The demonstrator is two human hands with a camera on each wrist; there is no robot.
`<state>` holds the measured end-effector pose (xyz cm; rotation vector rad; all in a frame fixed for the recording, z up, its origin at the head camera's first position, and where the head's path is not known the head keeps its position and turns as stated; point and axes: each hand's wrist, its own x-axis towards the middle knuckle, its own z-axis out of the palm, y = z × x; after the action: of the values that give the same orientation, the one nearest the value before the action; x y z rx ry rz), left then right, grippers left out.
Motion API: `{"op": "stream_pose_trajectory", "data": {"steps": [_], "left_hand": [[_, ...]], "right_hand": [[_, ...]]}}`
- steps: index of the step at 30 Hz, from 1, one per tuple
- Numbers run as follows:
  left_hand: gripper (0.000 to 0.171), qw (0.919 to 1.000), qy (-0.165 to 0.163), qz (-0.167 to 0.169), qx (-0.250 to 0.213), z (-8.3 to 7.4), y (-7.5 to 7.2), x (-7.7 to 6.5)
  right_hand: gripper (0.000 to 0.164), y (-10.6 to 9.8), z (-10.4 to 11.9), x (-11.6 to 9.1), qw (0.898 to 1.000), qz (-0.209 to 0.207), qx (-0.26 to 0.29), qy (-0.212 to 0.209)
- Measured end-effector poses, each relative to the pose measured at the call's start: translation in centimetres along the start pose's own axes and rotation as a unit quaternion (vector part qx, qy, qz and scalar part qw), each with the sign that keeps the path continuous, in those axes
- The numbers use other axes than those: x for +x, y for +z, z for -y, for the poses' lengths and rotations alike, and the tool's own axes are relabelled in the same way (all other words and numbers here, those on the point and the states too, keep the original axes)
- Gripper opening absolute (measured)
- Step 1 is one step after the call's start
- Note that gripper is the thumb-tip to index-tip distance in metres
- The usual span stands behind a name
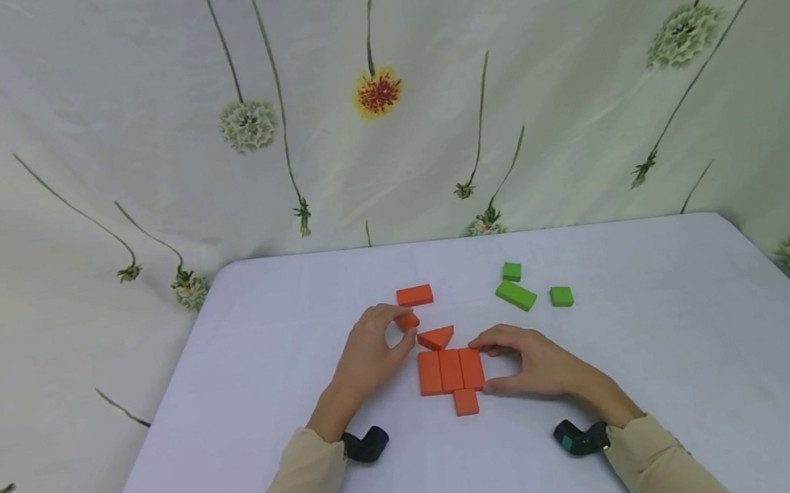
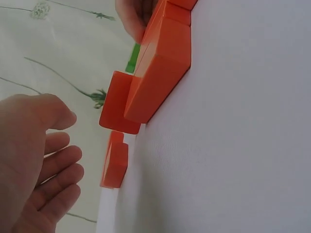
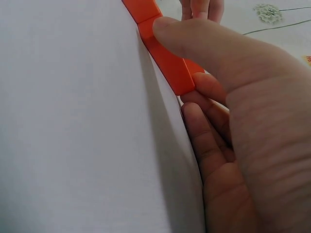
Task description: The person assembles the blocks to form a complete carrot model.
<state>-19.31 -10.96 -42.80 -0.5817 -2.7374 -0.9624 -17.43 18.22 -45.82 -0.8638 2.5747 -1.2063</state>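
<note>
Three upright orange rectangular blocks (image 1: 451,370) lie side by side on the table. My right hand (image 1: 536,362) pinches the right-hand block (image 3: 167,60) of this row, thumb at its near end and a fingertip at its far end. Below the row, a small orange square block (image 1: 466,403) touches it. An orange triangular block (image 1: 436,338) sits just above the row. My left hand (image 1: 376,348) hovers around a small orange block (image 1: 408,322); in the left wrist view its thumb and fingers stand apart from the blocks, with nothing between them.
Behind the left hand lies another orange rectangular block (image 1: 414,295). Toward the back right are a green rectangular block (image 1: 516,296) and two small green blocks, one behind it (image 1: 512,271) and one to its right. A flower-patterned cloth hangs behind the white table (image 1: 666,313).
</note>
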Motion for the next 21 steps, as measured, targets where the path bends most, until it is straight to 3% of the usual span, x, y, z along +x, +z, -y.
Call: {"op": "stream_pose_trajectory", "data": {"steps": [11, 21], "left_hand": [[0.042, 0.9964, -0.076, 0.002, 0.037, 1.2, 0.5, 1.4], [0.034, 0.9962, -0.072, 0.004, 0.048, 1.6, 0.9, 1.6]], "right_hand": [[0.056, 0.0, 0.1, 0.0, 1.0, 0.001, 0.006, -0.002], [0.056, 0.0, 0.1, 0.0, 1.0, 0.0, 0.0, 0.002]]}}
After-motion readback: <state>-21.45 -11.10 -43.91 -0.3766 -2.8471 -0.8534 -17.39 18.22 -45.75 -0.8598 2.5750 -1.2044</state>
